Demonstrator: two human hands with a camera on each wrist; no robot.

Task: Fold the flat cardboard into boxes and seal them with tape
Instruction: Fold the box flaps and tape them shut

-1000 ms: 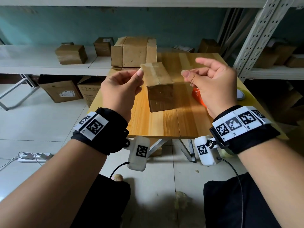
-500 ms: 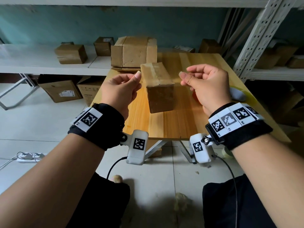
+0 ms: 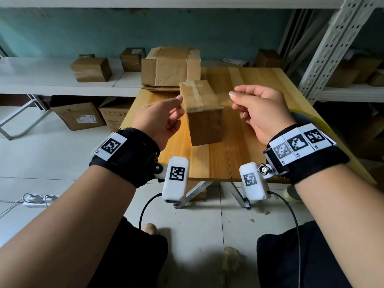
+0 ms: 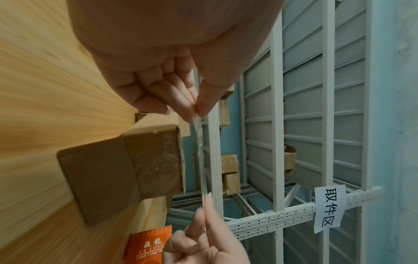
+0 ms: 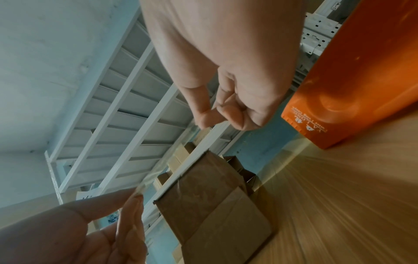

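Wooden tabletop (image 3: 259, 129) carried the small cardboard box (image 3: 204, 121), upright and already folded, with 1 tape strip along its top. Behind the box sat a stack of flat cardboard (image 3: 170, 66), apparently unfolded. Above the box, a clear tape strip (image 4: 202, 160) stretched between the left hand (image 3: 160, 119) and right hand (image 3: 259, 111), each hand's fingers pinched together on 1 end. Pressing it down seemed left.

Teal wall (image 3: 83, 32); white tiled floor (image 3: 52, 163) — perforated metal shelving (image 3: 332, 44).
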